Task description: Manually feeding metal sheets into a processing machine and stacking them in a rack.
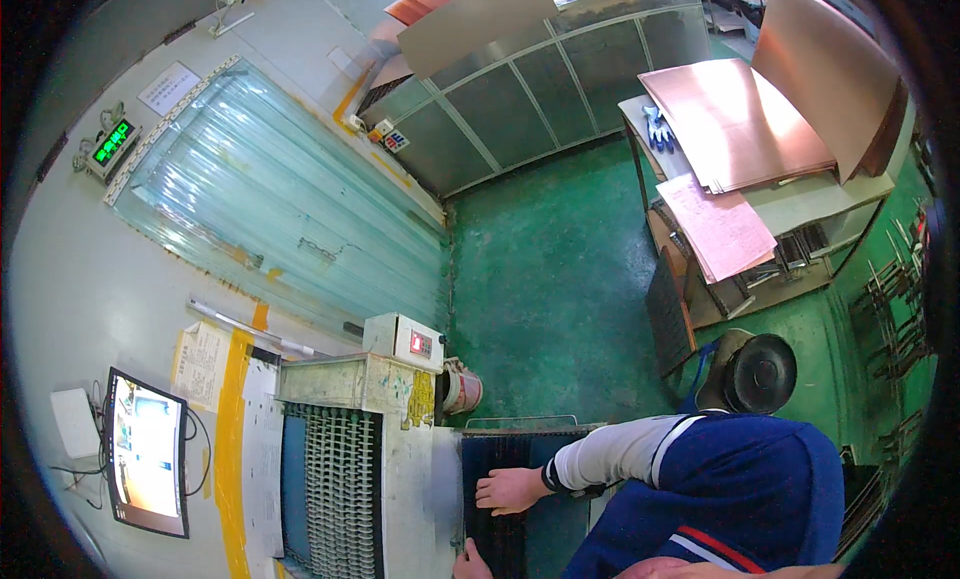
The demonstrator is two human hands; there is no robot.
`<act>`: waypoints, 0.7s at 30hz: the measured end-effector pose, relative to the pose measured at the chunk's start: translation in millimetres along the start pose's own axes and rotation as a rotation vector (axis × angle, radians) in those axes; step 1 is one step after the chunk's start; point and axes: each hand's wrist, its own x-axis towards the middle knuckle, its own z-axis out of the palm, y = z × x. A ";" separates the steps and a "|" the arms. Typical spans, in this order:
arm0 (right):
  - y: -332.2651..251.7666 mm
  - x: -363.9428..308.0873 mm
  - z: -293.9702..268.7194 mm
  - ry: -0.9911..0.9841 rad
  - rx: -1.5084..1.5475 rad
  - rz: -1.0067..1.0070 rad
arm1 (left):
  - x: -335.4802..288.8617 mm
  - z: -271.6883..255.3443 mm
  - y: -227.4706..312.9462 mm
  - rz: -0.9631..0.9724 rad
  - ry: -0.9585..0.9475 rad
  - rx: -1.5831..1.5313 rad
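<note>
My right hand (510, 491) reaches in from the right in a navy and light grey sleeve. Its fingers lie stretched out over a dark slatted rack (497, 454), palm down. Down at the lower edge, my left hand (472, 563) shows only in part, its thumb pointing up beside the near left corner of that rack. The other fingers are out of sight, so I cannot tell whether they grip anything. Left of both hands stands a pale machine (410, 479) with rows of rollers (335, 489) in its opening.
A control box (405, 341) sits atop the machine, with a bucket (462, 389) behind it. To the right are a black round stool (760, 374) and a table carrying copper-coloured sheets (740, 119). A strip curtain (280, 189) and a monitor (147, 454) are at left.
</note>
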 end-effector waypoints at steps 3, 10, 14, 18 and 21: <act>1.4 -2.1 -1.0 0.015 -0.002 0.006 | -4.8 -10.1 12.7 -0.009 -0.037 0.001; -1.4 0.5 -9.1 -0.107 0.010 0.033 | -4.9 -14.0 14.4 -0.043 -0.066 0.030; -2.8 1.8 -11.0 -0.122 0.009 0.038 | -2.2 -6.9 5.6 -0.045 -0.029 0.049; -2.2 1.5 -10.7 -0.121 0.005 0.035 | 1.0 -1.0 -1.8 -0.037 -0.035 0.040; -4.6 4.1 -11.7 -0.135 0.001 0.025 | 2.3 2.0 -9.0 -0.010 -0.022 0.022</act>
